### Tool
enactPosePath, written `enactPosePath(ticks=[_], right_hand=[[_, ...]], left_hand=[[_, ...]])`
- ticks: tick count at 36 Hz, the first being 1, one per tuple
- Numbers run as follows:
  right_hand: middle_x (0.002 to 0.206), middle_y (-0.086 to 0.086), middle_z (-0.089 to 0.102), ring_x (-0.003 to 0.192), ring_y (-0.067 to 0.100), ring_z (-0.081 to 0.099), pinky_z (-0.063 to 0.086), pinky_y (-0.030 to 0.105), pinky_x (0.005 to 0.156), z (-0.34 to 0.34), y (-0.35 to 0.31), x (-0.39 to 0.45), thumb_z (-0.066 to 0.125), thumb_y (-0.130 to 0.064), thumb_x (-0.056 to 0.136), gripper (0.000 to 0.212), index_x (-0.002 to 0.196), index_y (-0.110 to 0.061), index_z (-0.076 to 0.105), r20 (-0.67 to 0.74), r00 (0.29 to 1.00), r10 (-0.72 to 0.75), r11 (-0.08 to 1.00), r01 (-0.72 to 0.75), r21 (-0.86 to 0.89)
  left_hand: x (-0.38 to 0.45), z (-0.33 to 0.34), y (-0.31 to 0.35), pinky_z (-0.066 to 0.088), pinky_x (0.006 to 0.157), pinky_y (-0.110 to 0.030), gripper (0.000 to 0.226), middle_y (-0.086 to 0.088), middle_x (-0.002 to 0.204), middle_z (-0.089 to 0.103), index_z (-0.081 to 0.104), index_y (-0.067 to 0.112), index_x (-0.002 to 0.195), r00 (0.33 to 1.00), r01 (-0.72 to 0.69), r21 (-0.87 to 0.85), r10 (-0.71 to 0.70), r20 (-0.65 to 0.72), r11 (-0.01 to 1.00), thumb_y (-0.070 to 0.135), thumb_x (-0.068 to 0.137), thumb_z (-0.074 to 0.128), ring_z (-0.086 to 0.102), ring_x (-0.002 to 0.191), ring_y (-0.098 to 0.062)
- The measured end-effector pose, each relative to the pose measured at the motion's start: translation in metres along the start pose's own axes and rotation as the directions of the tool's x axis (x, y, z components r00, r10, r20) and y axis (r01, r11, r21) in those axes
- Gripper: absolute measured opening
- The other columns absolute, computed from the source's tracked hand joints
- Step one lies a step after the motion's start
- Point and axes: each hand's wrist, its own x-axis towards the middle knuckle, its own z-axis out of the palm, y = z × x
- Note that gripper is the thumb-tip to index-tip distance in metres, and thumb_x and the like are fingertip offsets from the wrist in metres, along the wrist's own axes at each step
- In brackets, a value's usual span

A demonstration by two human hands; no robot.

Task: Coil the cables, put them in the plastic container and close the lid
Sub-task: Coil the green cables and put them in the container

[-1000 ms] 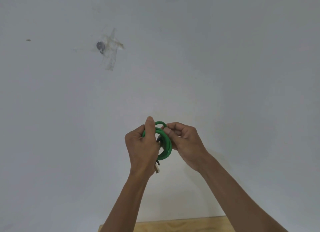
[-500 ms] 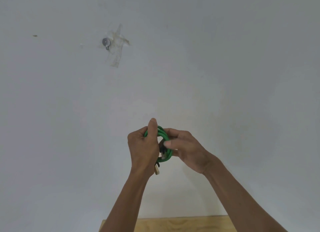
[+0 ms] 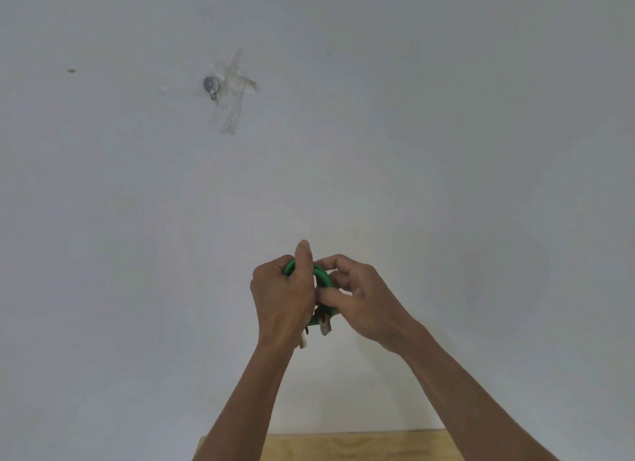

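Both hands hold the thin green rubbery cable (image 3: 322, 277), coiled in the air above the pale wooden table (image 3: 343, 447). The left hand (image 3: 283, 297) curls round the loops; the right hand (image 3: 364, 302) pinches them. It looks light and springy, so gripping across all loops seems best.

- The cable (image 3: 322, 277), gripped between the left hand (image 3: 281, 299) and the right hand (image 3: 364, 302), is showing solid green.
- Its plugs (image 3: 324, 326), hanging just below the hands, are looking pale, clear to beige.
- The wall (image 3: 446, 151) behind the hands is showing plain pale grey-white.
- The tape (image 3: 233, 99), up and left of the hands, is looking clear and yellowish.
- The board (image 3: 343, 448), below the hands, is showing light wood with faint grain.
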Motion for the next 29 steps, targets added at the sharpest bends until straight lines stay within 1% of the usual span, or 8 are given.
enactPosePath(ticks=[3, 6, 9, 14, 17, 20, 23, 29], right_hand=[[0.092, 0.011, 0.073, 0.066, 0.032, 0.074, 0.06, 0.051, 0.079, 0.001, -0.002, 0.002, 0.057, -0.003, 0.086, 0.021, 0.099, -0.016, 0.068, -0.025, 1.0, 0.016, 0.998, -0.018, -0.057], [0.09, 0.017, 0.071, 0.071, 0.033, 0.073, 0.06, 0.054, 0.08, 0.0, -0.003, 0.003, 0.057, -0.006, 0.084, 0.015, 0.091, -0.009, 0.069, 0.011, 0.998, 0.059, 0.995, -0.058, -0.077], [0.082, 0.017, 0.071, 0.062, 0.026, 0.07, 0.059, 0.055, 0.079, 0.0, -0.002, -0.001, 0.056, -0.007, 0.09, 0.013, 0.087, -0.002, 0.067, 0.052, 0.994, 0.098, 0.994, -0.095, -0.05], [0.093, 0.018, 0.074, 0.08, 0.03, 0.075, 0.06, 0.054, 0.082, 0.005, 0.005, -0.008, 0.06, -0.01, 0.095, 0.011, 0.104, -0.005, 0.066, 0.019, 0.996, 0.091, 0.995, -0.091, 0.034], [0.095, 0.021, 0.072, 0.082, 0.033, 0.075, 0.06, 0.052, 0.081, 0.01, 0.009, -0.012, 0.066, -0.005, 0.091, 0.023, 0.113, -0.007, 0.06, -0.009, 0.995, 0.096, 0.994, -0.095, 0.061], [0.093, 0.023, 0.07, 0.076, 0.034, 0.075, 0.061, 0.052, 0.079, 0.013, 0.011, -0.012, 0.067, 0.0, 0.083, 0.024, 0.105, -0.007, 0.06, -0.031, 0.989, 0.142, 0.989, -0.14, 0.044], [0.091, 0.011, 0.072, 0.074, 0.032, 0.075, 0.061, 0.051, 0.076, 0.016, 0.018, -0.011, 0.067, -0.01, 0.073, 0.026, 0.097, -0.016, 0.063, -0.107, 0.981, 0.164, 0.986, -0.165, 0.002], [0.089, -0.003, 0.076, 0.075, 0.013, 0.075, 0.063, 0.035, 0.075, 0.032, 0.022, -0.021, 0.069, -0.005, 0.083, 0.041, 0.111, -0.035, 0.068, -0.313, 0.95, -0.019, 0.997, -0.006, -0.079]], left_hand=[[0.0, 0.001, -0.004, 0.041, 0.049, -0.03, 0.054, 0.006, 0.041, 0.041, 0.042, 0.007, 0.055, 0.999, -0.032, 0.018, 0.032, -0.035, 0.999, 0.039, 0.094, 0.062, 0.037, 0.038, -0.012], [-0.002, 0.001, -0.006, 0.043, 0.05, -0.023, 0.043, -0.006, 0.05, 0.059, 0.057, 0.009, 0.065, 0.997, -0.073, -0.002, 0.073, -0.035, 0.997, 0.04, 0.094, 0.063, 0.045, 0.04, -0.011], [-0.003, -0.001, -0.006, 0.04, 0.044, -0.018, 0.044, 0.004, 0.039, 0.049, 0.059, 0.008, 0.064, 0.998, -0.065, -0.041, 0.065, -0.01, 0.997, 0.038, 0.095, 0.064, 0.043, 0.035, -0.01], [-0.001, -0.003, -0.009, 0.039, 0.044, -0.014, 0.049, 0.007, 0.039, 0.044, 0.06, 0.005, 0.063, 0.999, -0.044, -0.047, 0.044, 0.001, 0.998, 0.043, 0.094, 0.065, 0.04, 0.036, -0.008], [0.0, -0.004, -0.015, 0.036, 0.051, -0.02, 0.057, 0.008, 0.041, 0.034, 0.052, 0.005, 0.056, 0.999, -0.048, -0.004, 0.048, 0.017, 0.999, 0.047, 0.094, 0.063, 0.034, 0.042, -0.01], [-0.001, -0.004, -0.021, 0.035, 0.051, -0.021, 0.061, 0.007, 0.042, 0.03, 0.049, 0.004, 0.055, 0.998, -0.051, 0.022, 0.05, 0.044, 0.998, 0.049, 0.094, 0.062, 0.031, 0.043, -0.012], [-0.004, -0.004, -0.024, 0.032, 0.047, -0.016, 0.061, 0.008, 0.041, 0.031, 0.053, 0.002, 0.056, 0.997, -0.061, 0.043, 0.059, 0.041, 0.997, 0.049, 0.094, 0.062, 0.031, 0.041, -0.011], [-0.008, -0.006, -0.023, 0.033, 0.042, -0.011, 0.055, 0.01, 0.036, 0.033, 0.062, 0.002, 0.059, 1.0, 0.014, -0.042, -0.014, 0.019, 0.999, 0.044, 0.095, 0.063, 0.034, 0.036, -0.008]])
